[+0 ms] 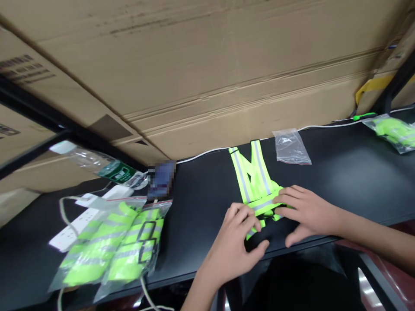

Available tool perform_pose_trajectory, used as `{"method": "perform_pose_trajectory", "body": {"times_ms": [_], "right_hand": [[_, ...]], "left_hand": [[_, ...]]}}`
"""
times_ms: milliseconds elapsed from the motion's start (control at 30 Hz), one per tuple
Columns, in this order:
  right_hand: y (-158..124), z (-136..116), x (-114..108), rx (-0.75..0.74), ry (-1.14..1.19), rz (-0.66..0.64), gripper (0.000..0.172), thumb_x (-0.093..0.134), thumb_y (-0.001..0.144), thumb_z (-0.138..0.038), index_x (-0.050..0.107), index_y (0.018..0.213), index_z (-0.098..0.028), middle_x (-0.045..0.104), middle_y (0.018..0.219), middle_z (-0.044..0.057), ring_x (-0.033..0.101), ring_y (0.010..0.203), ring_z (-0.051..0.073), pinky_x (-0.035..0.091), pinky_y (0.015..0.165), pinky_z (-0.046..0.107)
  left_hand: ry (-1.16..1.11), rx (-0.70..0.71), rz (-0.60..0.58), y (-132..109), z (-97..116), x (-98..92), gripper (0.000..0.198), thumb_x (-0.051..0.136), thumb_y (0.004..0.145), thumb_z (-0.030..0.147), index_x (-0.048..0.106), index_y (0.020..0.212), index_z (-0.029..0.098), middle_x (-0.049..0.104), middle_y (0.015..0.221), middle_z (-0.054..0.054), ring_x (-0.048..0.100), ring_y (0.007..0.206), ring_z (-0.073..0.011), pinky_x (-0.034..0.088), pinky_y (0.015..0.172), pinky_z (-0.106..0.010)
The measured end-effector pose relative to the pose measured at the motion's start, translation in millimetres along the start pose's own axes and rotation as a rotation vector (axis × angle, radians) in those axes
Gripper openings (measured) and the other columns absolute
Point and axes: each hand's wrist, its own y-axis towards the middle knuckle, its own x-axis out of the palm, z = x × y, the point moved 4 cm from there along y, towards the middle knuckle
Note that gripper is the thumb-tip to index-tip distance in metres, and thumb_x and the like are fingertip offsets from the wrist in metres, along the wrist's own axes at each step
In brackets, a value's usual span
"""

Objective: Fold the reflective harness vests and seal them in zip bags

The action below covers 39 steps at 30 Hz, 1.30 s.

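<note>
A neon yellow reflective vest [261, 179] with silver stripes lies on the black table, its two straps pointing toward the cardboard. My left hand [238, 242] rests at the vest's lower left, fingers curved over the waistband and thumb apart. On the other side, my right hand [301, 211] lies with spread fingers touching the right end of the band. Neither hand is closed around the cloth. Part of the band's lower edge is hidden beneath my fingers. Just beyond the vest lies a clear plastic bag [292, 147] that looks flat.
Bagged yellow vests [97, 246] lie at the left by a white power strip [73, 229]. Behind them are a plastic bottle [100, 164] and a blurred dark device [161, 179]. Another bagged vest [394, 131] sits far right, near a green-tipped tool [365, 116]. Cardboard boxes [227, 86] wall the back.
</note>
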Motion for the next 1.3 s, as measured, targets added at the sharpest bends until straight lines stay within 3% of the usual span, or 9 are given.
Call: {"method": "perform_pose_trajectory", "body": {"times_ms": [133,333,433,600,767,867,1000,1133,1300], "right_hand": [[-7.8,45.4,-23.1,0.281,0.049,0.196,0.041,0.047,0.102,-0.041,0.053,0.136,-0.019,0.052,0.149,0.017,0.048,0.137,0.030,0.043,0.107,0.050],[-43.1,153.5,-1.7,0.710,-0.077,-0.104,0.049,0.034,0.102,-0.051,0.059,0.136,-0.025,0.049,0.154,0.011,0.032,0.149,0.036,0.026,0.114,0.064],[-61.8,169.2,-4.1,0.792,-0.100,-0.047,0.052,0.032,0.102,-0.052,0.064,0.127,-0.022,0.048,0.154,0.012,0.021,0.152,0.039,0.019,0.115,0.067],[-38.1,108.4,-26.7,0.573,0.113,0.168,0.039,0.045,0.099,-0.047,0.064,0.121,-0.020,0.062,0.135,0.014,0.047,0.136,0.033,0.031,0.114,0.056],[3.5,43.8,-21.4,0.491,0.517,-0.138,0.037,0.068,0.088,-0.043,0.066,0.118,-0.022,0.067,0.104,0.006,0.064,0.091,0.022,0.052,0.081,0.037],[15.3,35.3,-24.7,0.455,0.419,-0.064,0.022,0.070,0.086,-0.034,0.067,0.104,-0.021,0.062,0.095,0.005,0.060,0.081,0.019,0.050,0.071,0.032],[11.8,20.9,-25.0,0.291,0.146,0.164,0.016,0.055,0.091,-0.017,0.065,0.102,-0.022,0.062,0.106,0.011,0.061,0.095,0.024,0.053,0.077,0.037],[-10.3,-8.9,-8.8,0.109,-0.028,0.077,0.010,0.056,0.095,-0.022,0.062,0.103,-0.021,0.060,0.125,0.015,0.054,0.121,0.031,0.052,0.095,0.049],[-34.8,-18.3,-13.2,0.227,0.209,0.181,0.049,0.068,0.090,-0.049,0.050,0.123,-0.018,0.046,0.142,0.021,0.046,0.133,0.035,0.049,0.102,0.052]], "left_hand": [[-0.040,-0.094,0.152,-1.7,-7.9,-5.2,0.015,0.056,0.097,0.025,0.055,0.112,0.024,0.059,0.113,-0.007,0.051,0.112,-0.0255,0.046,0.095,-0.041],[0.028,-0.197,0.049,19.4,-17.0,12.1,0.033,0.062,0.094,0.037,0.059,0.124,0.023,0.059,0.125,-0.009,0.051,0.119,-0.0295,0.045,0.099,-0.047],[-0.012,-0.147,0.051,26.4,-15.7,14.8,0.027,0.061,0.095,0.035,0.061,0.119,0.023,0.062,0.120,-0.008,0.051,0.117,-0.0283,0.046,0.098,-0.045],[-0.036,-0.088,0.040,37.3,-15.1,11.5,0.024,0.060,0.096,0.030,0.058,0.119,0.023,0.061,0.117,-0.007,0.056,0.110,-0.0259,0.050,0.092,-0.040],[-0.093,0.013,0.078,40.4,-10.1,5.8,0.019,0.059,0.097,0.022,0.057,0.116,0.023,0.057,0.117,-0.006,0.061,0.105,-0.0207,0.051,0.091,-0.033],[0.013,0.139,0.197,38.9,-2.3,-3.6,0.015,0.054,0.098,0.017,0.059,0.112,0.021,0.056,0.112,-0.008,0.060,0.105,-0.0207,0.051,0.090,-0.033],[0.176,0.208,0.311,27.2,3.5,-10.3,0.022,0.046,0.101,0.015,0.063,0.111,0.025,0.059,0.106,-0.008,0.058,0.103,-0.0228,0.051,0.086,-0.037],[0.127,0.261,0.223,-3.3,2.6,4.1,0.021,0.056,0.099,0.021,0.061,0.119,0.026,0.060,0.117,-0.009,0.059,0.108,-0.0231,0.054,0.089,-0.038],[-0.086,0.242,0.311,-33.1,7.8,12.1,0.020,0.063,0.095,0.027,0.056,0.114,0.022,0.051,0.134,-0.014,0.055,0.123,-0.0270,0.050,0.100,-0.044]]}}
